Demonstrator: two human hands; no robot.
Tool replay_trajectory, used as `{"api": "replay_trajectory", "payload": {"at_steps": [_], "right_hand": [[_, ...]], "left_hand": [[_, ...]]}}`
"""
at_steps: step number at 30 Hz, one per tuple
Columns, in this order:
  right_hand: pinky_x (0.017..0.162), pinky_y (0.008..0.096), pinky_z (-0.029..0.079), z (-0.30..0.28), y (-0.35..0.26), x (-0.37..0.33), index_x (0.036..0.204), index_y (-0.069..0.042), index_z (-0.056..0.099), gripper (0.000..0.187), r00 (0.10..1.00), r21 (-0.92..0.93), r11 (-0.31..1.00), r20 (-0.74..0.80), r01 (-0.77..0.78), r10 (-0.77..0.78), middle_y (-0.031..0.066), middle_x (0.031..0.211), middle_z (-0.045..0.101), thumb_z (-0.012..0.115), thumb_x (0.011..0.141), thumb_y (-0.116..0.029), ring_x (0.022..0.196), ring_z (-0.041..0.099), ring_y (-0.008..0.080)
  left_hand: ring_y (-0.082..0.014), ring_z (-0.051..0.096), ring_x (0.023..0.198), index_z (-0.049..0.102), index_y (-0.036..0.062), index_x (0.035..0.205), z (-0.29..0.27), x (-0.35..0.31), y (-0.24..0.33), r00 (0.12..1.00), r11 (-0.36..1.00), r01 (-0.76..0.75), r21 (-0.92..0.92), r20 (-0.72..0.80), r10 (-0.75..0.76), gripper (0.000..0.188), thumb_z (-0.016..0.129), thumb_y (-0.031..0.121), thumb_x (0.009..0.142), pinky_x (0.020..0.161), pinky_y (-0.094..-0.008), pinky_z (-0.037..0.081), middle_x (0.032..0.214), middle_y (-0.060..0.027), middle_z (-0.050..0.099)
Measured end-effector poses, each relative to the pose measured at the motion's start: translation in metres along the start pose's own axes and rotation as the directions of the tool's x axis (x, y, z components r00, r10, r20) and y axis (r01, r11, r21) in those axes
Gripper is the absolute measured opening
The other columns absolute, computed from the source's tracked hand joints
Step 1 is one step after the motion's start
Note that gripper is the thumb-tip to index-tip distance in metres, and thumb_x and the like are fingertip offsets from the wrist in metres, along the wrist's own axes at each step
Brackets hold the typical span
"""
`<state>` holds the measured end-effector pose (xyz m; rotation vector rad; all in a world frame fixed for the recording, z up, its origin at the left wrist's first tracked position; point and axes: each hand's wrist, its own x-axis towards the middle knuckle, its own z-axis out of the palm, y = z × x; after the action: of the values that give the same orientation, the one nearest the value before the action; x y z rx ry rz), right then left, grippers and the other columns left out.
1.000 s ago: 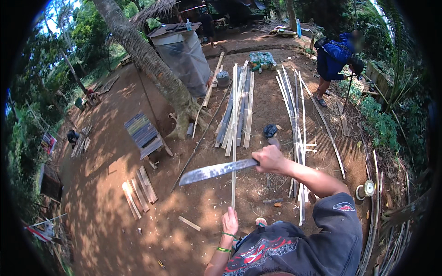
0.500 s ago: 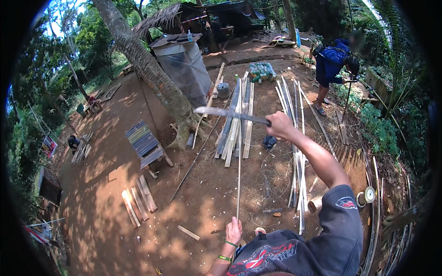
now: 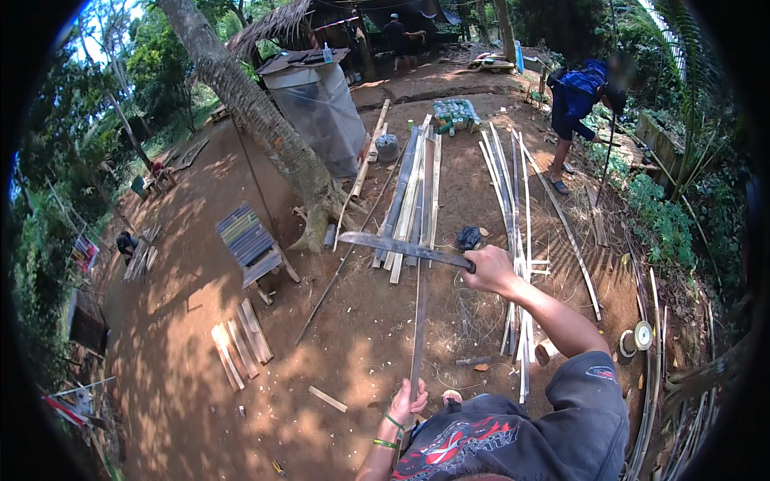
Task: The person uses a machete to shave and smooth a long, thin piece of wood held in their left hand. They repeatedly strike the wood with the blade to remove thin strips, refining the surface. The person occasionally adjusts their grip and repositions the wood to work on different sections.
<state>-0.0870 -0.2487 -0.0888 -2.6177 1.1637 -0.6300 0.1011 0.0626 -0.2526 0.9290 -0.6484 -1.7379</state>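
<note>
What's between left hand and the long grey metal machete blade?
Head view: a long, narrow, grey-brown bamboo strip, extending from the left hand toward the blade; contact unclear.

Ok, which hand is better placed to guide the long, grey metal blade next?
Probably the right hand: it grips the blade by its dark handle. The left hand is occupied holding the long, thin, brownish bamboo strip.

Ground: brown earth, sun-dappled, scattered with pale chips. Ahead, a pile of long bamboo slats; to its right, a looser spread of narrow bamboo strips, black plastic bag between. Short slats grouped left. Wire spool far right.
</note>
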Motion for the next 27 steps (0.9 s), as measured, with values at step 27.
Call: {"api": "replay_trajectory", "payload": {"at_steps": [27], "right_hand": [[0.058, 0.0445, 0.056, -0.028, 0.017, 0.049, 0.072, -0.007, 0.066, 0.012, 0.995, -0.185, 0.983, 0.091, -0.023, 0.040, 0.0125, 0.063, 0.065, 0.061, 0.076, -0.017, 0.055, 0.066, 0.0301]], "left_hand": [[-0.0358, 0.047, 0.054, 0.052, -0.0004, 0.080, -0.001, -0.031, -0.049, 0.816, 0.628, 0.026, 0.777, -0.380, 0.436, 0.063, 0.034, 0.056, 0.102, 0.057, -0.0469, 0.040, 0.059, -0.0179, 0.045]]}}
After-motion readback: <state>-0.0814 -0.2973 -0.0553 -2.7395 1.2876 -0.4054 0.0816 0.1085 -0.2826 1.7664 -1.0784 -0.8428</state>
